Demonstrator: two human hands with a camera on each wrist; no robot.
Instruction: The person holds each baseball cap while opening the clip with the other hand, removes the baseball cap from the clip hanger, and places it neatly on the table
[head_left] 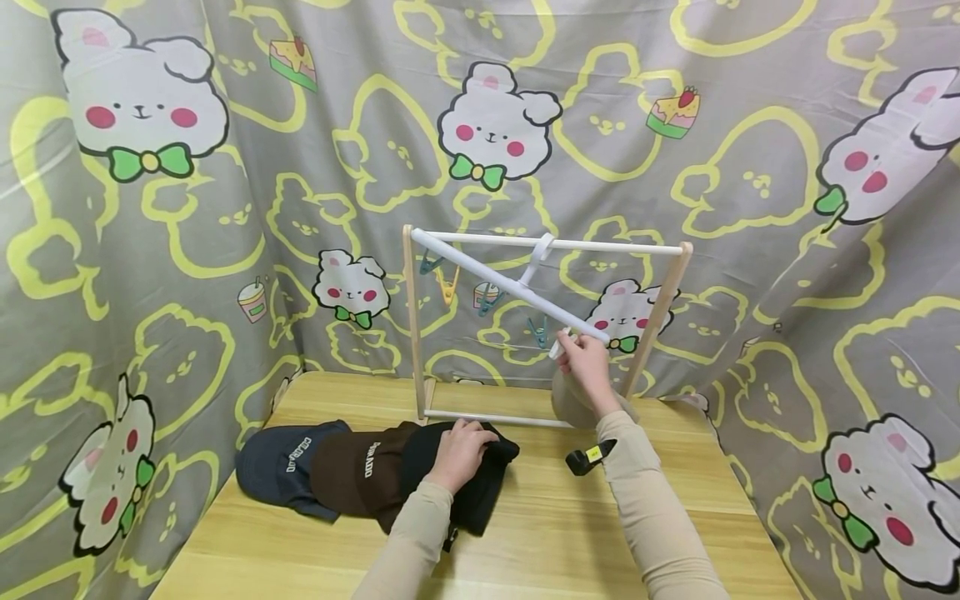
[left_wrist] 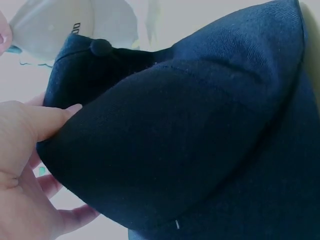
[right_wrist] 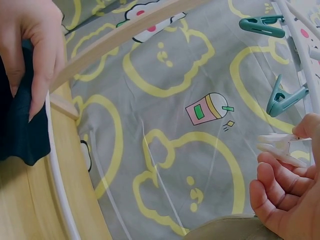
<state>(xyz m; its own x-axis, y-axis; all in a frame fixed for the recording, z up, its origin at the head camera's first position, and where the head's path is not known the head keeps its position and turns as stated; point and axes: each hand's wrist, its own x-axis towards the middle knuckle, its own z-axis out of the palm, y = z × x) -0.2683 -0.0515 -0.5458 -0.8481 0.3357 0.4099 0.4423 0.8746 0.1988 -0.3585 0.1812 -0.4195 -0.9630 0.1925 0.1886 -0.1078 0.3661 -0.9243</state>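
My left hand [head_left: 462, 454] grips the edge of a black cap [left_wrist: 165, 145], thumb on one side and fingers underneath. The cap lies at the right end of a row with a brown cap [head_left: 352, 471] and a navy cap [head_left: 277, 467], both lettered. Higher and to the right, my right hand [head_left: 587, 367] pinches a white clip [right_wrist: 280, 147] at the low end of a white hanger [head_left: 480, 271]. The hanger hangs tilted by its hook. A beige cap [head_left: 572, 404] shows below the right hand, partly hidden by it.
A wooden stand [head_left: 412, 325] with a white top rail [head_left: 622, 247] carries the hanger. Blue-green clips [right_wrist: 287, 97] and a yellow clip [head_left: 448, 287] hang along the hanger bar. The wooden table [head_left: 540, 542] backs onto a grey patterned curtain [head_left: 360, 67].
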